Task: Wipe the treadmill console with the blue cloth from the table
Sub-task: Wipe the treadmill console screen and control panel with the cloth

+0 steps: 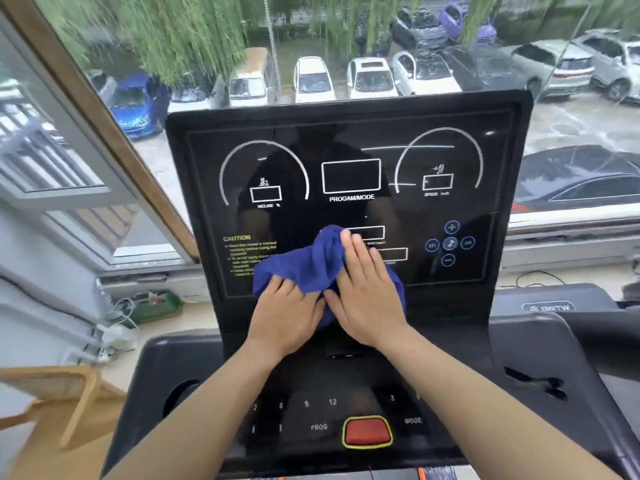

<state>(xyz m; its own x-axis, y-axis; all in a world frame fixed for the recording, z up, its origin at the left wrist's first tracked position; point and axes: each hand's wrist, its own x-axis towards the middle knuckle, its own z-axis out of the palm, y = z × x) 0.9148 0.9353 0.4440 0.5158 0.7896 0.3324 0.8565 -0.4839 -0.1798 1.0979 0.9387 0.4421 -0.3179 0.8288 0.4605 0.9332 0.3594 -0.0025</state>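
Observation:
The black treadmill console (349, 150) stands upright in front of me, with white dial markings and the label PROGAM/MODE. A bunched blue cloth (311, 261) lies against its lower middle panel. My left hand (285, 313) presses flat on the cloth's lower left part. My right hand (367, 292) lies flat over its right side, fingers pointing up the screen. Both palms hold the cloth against the console. Part of the cloth is hidden under my hands.
Below the screen sits a button deck with a red stop button (367, 431). A wooden chair (59, 400) stands at lower left. Cables and a power strip (121, 327) lie on the window sill. A second treadmill's edge (550, 306) shows on the right.

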